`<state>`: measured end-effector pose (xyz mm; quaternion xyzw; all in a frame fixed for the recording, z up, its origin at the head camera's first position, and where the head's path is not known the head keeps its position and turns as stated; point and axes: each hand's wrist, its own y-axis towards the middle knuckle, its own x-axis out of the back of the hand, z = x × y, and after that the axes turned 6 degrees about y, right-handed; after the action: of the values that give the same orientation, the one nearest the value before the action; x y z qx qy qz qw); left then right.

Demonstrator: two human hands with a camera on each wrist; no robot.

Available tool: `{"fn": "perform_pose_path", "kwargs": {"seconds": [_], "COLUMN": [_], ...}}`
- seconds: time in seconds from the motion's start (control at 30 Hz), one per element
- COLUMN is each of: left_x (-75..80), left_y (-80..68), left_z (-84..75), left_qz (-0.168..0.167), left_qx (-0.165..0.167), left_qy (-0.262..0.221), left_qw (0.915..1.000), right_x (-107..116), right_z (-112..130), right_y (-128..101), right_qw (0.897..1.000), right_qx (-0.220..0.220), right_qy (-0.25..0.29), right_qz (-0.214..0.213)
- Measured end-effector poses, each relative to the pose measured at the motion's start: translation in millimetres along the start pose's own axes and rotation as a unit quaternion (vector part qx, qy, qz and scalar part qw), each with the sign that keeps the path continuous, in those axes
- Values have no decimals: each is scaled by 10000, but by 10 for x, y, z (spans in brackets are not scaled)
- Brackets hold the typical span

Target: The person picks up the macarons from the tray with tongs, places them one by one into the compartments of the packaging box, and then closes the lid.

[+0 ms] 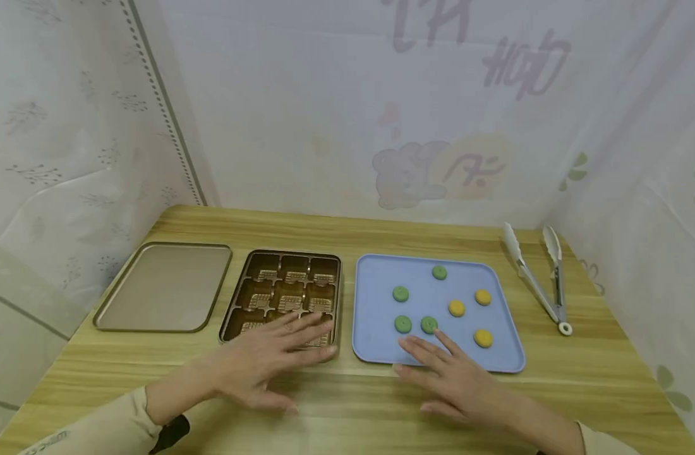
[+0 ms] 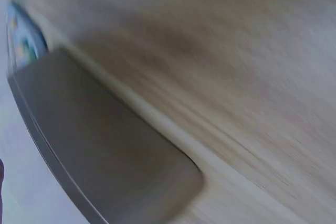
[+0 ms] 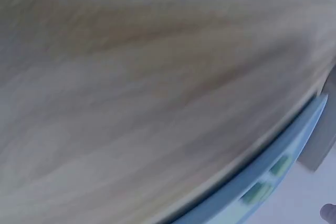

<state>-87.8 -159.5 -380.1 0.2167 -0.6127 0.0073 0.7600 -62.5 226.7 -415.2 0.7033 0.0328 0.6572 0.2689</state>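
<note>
Flat hands at two trays, cookies close to the right fingertips.
Head view: the left hand lies with fingers spread over the near edge of the brown mould tray; the right hand lies spread on the blue tray, just near a green cookie, which a careless slide could likely knock. Wrist views: blurred bench, fingers unseen.

flat lid, tongs — wooden table
</note>
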Motion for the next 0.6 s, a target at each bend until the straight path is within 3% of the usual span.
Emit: {"fn": "perform_pose_path", "kwargs": {"seconds": [0.07, 0.13, 0.2, 0.3, 0.37, 0.47, 0.6], "left_x": [13, 26, 32, 15, -14, -69, -141], "left_y": [-61, -141, -226, -346, -411, -494, -549], "left_z": [128, 252, 362, 492, 547, 578, 568], "left_qz": [-146, -280, -446, -700, -802, -860, -1043], "left_qx": [596, 1350, 2195, 3236, 3735, 4205, 4473], "left_qy": [-209, -584, -1107, -1906, -2268, -2469, -2464], "left_qw": [9979, 9887, 9683, 9241, 8959, 8688, 8535], "right_x": [45, 103, 165, 258, 337, 465, 618], "right_z": [-97, -223, -382, -647, -799, -998, -1244], "right_y": [-36, -90, -173, -352, -496, -709, -972], "right_qw": [9990, 9954, 9878, 9675, 9471, 9056, 8458], "right_qx": [-290, -663, -1118, -1886, -2598, -3767, -5072], "right_qy": [17, -13, 70, 259, 242, 234, 348], "right_qz": [-340, -696, -1079, -1663, -1869, -1937, -1619]}}
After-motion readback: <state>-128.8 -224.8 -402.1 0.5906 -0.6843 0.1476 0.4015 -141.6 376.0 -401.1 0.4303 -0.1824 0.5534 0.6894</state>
